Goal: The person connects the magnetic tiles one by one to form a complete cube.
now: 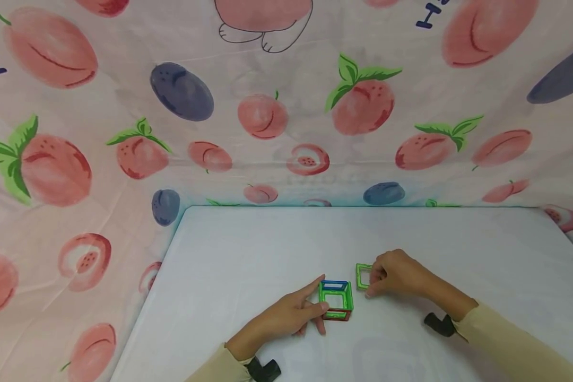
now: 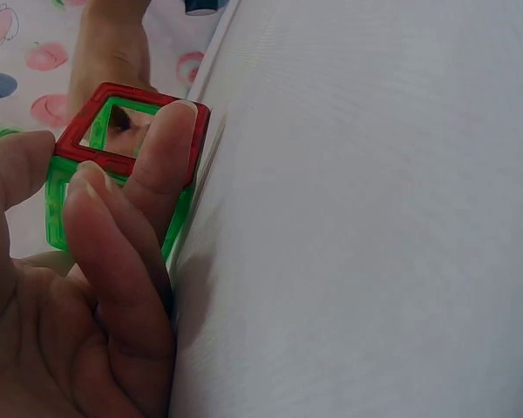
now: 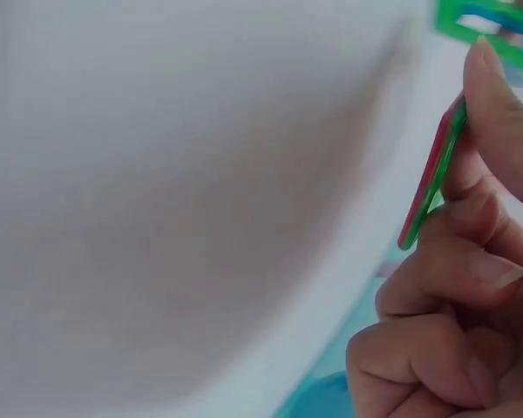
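Observation:
A small open-topped box of square magnetic tiles (image 1: 350, 297) stands on the white table, with green, blue and red frames. My left hand (image 1: 291, 314) holds it from the left side, thumb and fingers about it. In the left wrist view a red tile (image 2: 80, 117) faces the camera under a fingertip. Just to the right, my right hand (image 1: 398, 273) pinches a green square magnetic tile (image 1: 358, 277). Seen edge-on in the right wrist view, this green tile (image 3: 440, 170) has a red layer flat against it. The hand hides part of it.
The white tabletop (image 1: 248, 244) spreads around both hands. Behind it and to its left hangs a pink cloth (image 1: 305, 69) printed with fruit. A dark band with a small device (image 1: 265, 370) sits at the left wrist, another dark device (image 1: 440, 324) at the right.

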